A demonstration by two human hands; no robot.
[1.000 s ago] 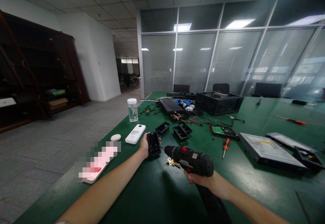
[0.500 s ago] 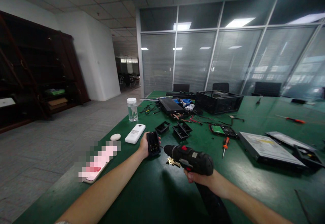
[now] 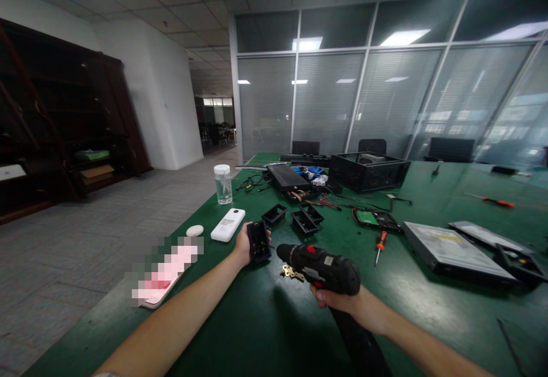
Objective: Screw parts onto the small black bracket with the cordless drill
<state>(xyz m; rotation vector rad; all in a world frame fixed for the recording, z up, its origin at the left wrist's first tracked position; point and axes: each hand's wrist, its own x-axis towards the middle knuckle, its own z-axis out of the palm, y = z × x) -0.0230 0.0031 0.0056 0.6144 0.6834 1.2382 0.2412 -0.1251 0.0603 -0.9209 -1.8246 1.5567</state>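
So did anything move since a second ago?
No, nothing visibly moved. The left hand still grips the small black part, and the right hand still holds the black drill with its tip pointed toward that part. Everything lying on the green table stayed where it was.

The small black plastic frame (image 3: 259,242) stands on end on the green bench (image 3: 257,331), hollow side showing, clasped by the left hand (image 3: 243,246). The black drill (image 3: 319,268), with a red switch on top, sits level in the right hand (image 3: 342,303), its nose pointing left, just beside the frame.
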